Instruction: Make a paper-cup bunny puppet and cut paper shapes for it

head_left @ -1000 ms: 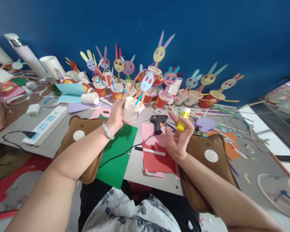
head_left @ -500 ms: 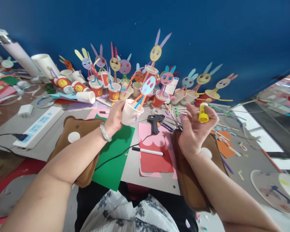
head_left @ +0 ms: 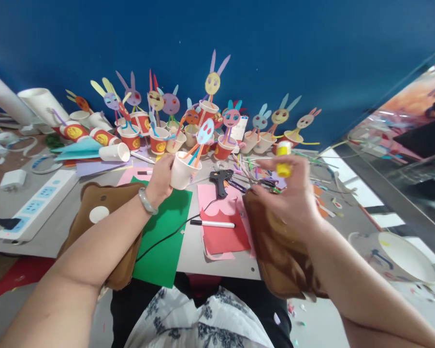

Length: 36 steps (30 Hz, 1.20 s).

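Note:
My left hand [head_left: 161,178] grips a white paper cup [head_left: 183,170] tilted to the right above the table. A light blue paper bunny face [head_left: 205,131] on coloured straws sticks out of the cup. My right hand [head_left: 288,191], a little blurred, is raised at the right and holds a yellow glue stick [head_left: 283,158] upright between the fingers. A black hot glue gun [head_left: 219,178] lies on the table between my hands. Below it lie pink and red paper sheets [head_left: 223,227] with a white marker [head_left: 212,224] on them.
A row of paper-cup bunny figures [head_left: 188,125] stands along the blue wall. A green sheet [head_left: 165,237], two brown cushions [head_left: 101,212], a white power strip [head_left: 36,203], loose straws [head_left: 264,174], paper scraps and white paper plates [head_left: 402,251] lie around.
My right hand has swung to the right and turned palm down, lifting the glue stick higher. The left hand still holds the cup. The view has shifted right.

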Motion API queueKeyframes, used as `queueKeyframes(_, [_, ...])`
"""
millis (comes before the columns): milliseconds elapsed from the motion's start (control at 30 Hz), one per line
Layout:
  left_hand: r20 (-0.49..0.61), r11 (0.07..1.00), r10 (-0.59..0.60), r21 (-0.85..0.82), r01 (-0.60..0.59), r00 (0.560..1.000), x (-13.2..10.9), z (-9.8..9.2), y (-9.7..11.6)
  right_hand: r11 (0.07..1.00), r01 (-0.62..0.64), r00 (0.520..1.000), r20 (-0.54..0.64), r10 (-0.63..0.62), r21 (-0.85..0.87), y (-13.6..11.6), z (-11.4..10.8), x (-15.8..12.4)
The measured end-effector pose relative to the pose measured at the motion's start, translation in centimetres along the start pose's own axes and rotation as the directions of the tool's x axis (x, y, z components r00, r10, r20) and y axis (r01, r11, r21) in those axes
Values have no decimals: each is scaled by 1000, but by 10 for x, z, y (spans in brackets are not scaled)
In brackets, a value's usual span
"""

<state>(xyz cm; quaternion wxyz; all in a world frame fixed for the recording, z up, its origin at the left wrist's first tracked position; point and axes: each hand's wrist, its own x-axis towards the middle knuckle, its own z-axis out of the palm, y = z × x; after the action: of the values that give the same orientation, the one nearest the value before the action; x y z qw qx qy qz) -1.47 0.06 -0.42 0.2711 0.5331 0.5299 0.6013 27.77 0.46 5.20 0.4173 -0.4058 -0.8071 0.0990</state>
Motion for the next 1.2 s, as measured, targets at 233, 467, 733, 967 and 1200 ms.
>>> queueKeyframes(233, [93,996,81,26,-84,992,-2,-6,6,960,115,880,474,21,-257,29,20,-57])
queueKeyframes(467, [219,978,-42,-191,85,975,-2,0,7,944,213,829,558,-38,-253,43,27,-55])
queueKeyframes(733, [303,840,-211,-430,331,929,-4,3,20,924,267,842,532,-85,-274,53,32,-61])
queueKeyframes(967, [277,915,-196,-293,277,941,-4,1,20,948,205,900,428,-85,-242,57,37,-68])
queueKeyframes(1200, [575,998,-39,-23,64,817,-6,-5,30,986,-20,980,191,52,-168,45,27,-35])
